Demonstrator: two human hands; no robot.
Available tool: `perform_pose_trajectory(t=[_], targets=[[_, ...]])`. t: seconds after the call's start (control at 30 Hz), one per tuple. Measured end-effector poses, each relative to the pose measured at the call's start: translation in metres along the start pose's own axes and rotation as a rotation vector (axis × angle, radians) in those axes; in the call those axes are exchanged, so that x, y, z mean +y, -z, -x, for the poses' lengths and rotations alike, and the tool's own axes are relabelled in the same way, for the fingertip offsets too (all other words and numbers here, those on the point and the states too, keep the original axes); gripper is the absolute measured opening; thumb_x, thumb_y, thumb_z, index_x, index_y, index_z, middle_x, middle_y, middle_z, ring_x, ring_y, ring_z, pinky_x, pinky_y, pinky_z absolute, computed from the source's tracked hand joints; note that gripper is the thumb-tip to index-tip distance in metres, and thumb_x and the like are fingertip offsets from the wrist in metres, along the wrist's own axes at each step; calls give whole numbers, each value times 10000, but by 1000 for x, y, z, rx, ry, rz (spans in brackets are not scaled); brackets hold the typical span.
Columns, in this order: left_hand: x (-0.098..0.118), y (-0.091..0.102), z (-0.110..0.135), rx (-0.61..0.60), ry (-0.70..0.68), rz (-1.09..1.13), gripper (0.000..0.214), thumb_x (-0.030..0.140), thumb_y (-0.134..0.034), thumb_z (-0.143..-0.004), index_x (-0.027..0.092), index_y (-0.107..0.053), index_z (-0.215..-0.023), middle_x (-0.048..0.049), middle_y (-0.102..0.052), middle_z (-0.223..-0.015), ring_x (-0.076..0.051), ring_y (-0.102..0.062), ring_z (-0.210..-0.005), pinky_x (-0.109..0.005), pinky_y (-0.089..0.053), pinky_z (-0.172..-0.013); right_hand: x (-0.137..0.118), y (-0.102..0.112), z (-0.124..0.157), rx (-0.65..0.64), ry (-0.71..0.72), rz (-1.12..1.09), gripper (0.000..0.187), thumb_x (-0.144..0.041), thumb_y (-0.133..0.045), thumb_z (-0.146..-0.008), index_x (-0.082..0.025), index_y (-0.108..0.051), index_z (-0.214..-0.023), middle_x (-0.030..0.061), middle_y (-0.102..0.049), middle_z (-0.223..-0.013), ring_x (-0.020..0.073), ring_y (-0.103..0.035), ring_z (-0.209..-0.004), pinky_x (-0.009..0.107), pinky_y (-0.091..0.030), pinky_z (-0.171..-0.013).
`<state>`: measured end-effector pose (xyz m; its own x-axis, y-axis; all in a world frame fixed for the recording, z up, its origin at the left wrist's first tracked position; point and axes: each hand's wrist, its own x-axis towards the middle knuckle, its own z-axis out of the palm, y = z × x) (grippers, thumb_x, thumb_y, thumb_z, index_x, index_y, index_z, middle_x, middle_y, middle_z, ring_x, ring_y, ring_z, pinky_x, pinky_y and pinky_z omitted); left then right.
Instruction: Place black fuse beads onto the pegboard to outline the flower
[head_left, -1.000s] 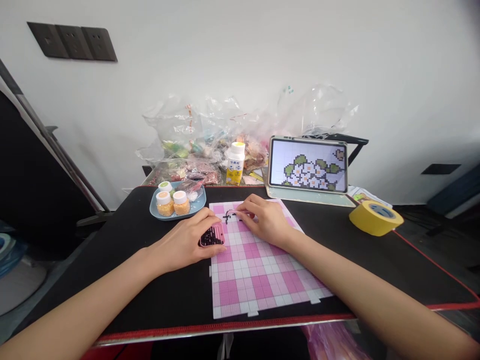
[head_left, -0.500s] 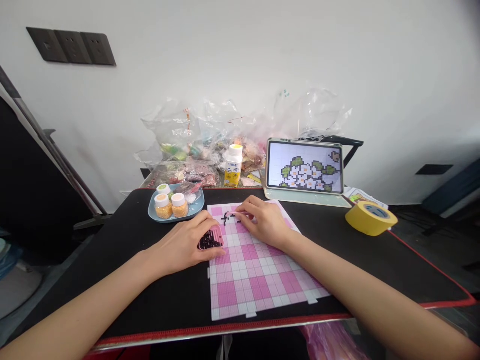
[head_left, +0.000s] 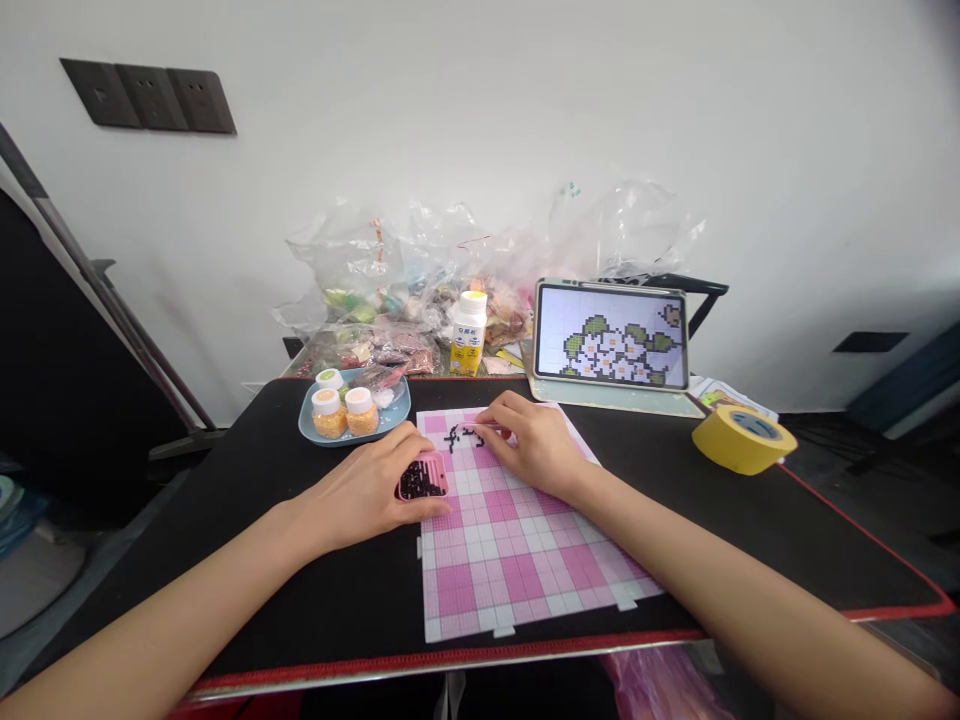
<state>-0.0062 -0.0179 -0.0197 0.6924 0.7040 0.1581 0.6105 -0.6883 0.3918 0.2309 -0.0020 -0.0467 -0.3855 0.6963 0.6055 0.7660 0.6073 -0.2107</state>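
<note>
A pink-and-white checked pegboard (head_left: 517, 545) lies on the black desk mat. My left hand (head_left: 367, 490) grips a small pink tray of black beads (head_left: 422, 478) at the board's left edge. My right hand (head_left: 529, 440) rests on the board's far part, its fingers pinched on a thin pink tool (head_left: 480, 425) whose tip points at a few black beads (head_left: 456, 436) set on the board.
A tablet (head_left: 611, 335) showing a pixel flower pattern stands behind the board. A blue plate (head_left: 395, 410) with small jars of orange beads sits at the left, a yellow bottle (head_left: 469, 332) and plastic bags behind, a yellow tape roll (head_left: 742, 438) at the right.
Both hands stay in place; only the view shifts slightly. The tool tip stays at the black beads.
</note>
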Motion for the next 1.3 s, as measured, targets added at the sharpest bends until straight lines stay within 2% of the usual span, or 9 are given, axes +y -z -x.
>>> perform_pose_trajectory(t=[0.17, 0.47, 1.03, 1.3], targets=[[1, 1, 0, -23, 23, -30, 422, 567, -543, -817, 208, -538, -1040, -53, -530, -1037, -208, -565, -848, -362, -458, -790, 0, 0, 0, 20, 5, 6, 229, -301, -476, -917, -171, -660, -878, 47, -627, -835, 108, -562, -655, 225, -376, -562], [1, 0, 2, -22, 11, -65, 322, 467, -539, -845, 214, -530, -1044, -52, -525, -1031, -202, -574, -834, -354, -466, -781, -1, 0, 0, 17, -3, 8, 224, -284, -479, -910, -165, -663, -859, 43, -628, -832, 100, -535, -622, 228, -369, -554], [-2, 0, 1, -35, 27, -13, 523, 606, -579, -779, 191, -548, -1095, -61, -498, -1053, -219, -564, -887, -371, -468, -799, 1, -2, 1, 37, 12, 22, 226, -290, -492, -909, -164, -670, -850, 39, -627, -821, 100, -535, -621, 224, -357, -547], [1, 1, 1, -26, 26, -39, 422, 519, -559, -833, 179, -550, -1083, -60, -483, -1039, -206, -565, -861, -371, -472, -792, 2, -2, 1, 49, 8, 23, 217, -292, -504, -905, -166, -671, -845, 35, -635, -816, 96, -537, -611, 225, -349, -535]])
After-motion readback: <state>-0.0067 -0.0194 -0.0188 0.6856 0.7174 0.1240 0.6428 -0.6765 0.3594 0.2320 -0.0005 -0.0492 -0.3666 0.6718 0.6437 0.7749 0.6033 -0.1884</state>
